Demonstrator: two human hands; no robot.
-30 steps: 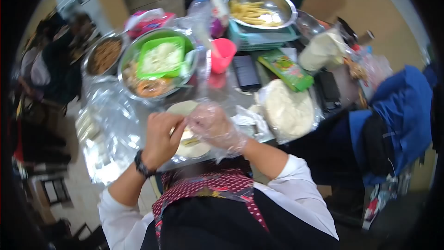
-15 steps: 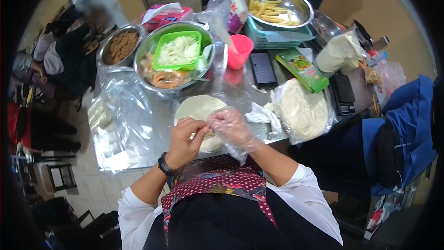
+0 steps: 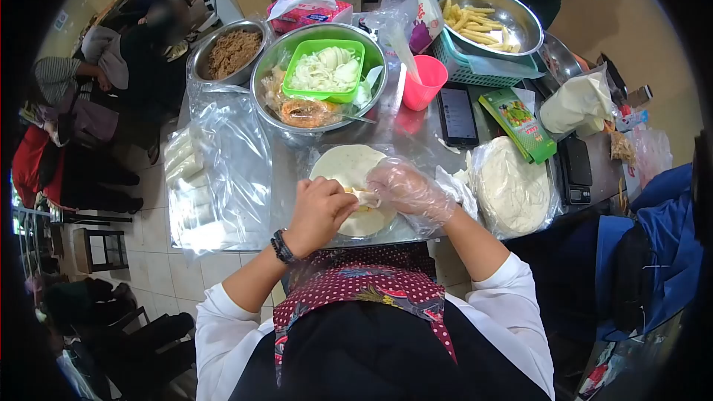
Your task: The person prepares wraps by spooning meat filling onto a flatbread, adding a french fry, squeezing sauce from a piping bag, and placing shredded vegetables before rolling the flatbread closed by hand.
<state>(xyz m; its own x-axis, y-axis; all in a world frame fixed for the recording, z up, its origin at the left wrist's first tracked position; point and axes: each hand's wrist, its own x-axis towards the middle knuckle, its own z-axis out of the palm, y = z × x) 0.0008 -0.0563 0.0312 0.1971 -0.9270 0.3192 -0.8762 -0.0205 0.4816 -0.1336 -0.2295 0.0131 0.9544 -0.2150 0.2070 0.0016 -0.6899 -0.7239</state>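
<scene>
A flat round tortilla (image 3: pixel 343 165) lies on the metal table in front of me, with both my hands over it. Between my fingertips is a small pale piece of food (image 3: pixel 365 198) with some yellow beside it; its exact kind does not show. My left hand (image 3: pixel 324 212) is bare, with a dark band at the wrist, and pinches the left end of this piece. On the other side my right hand (image 3: pixel 411 191), in a clear plastic glove, closes its fingers at the right end. The fingertips partly hide the piece and the tortilla's middle.
Behind the hands stands a steel bowl (image 3: pixel 260 115) holding a green tub (image 3: pixel 362 78) of shredded white vegetable. Stacked tortillas (image 3: pixel 512 186) in plastic lie right, wrapped rolls (image 3: pixel 186 163) left. A pink cup (image 3: pixel 425 83), a phone (image 3: pixel 458 115) and a bowl of fries (image 3: pixel 523 18) are farther back.
The view has shifted, so the table sits farther right. My hands have moved slightly apart, and the pale piece now shows between them.
</scene>
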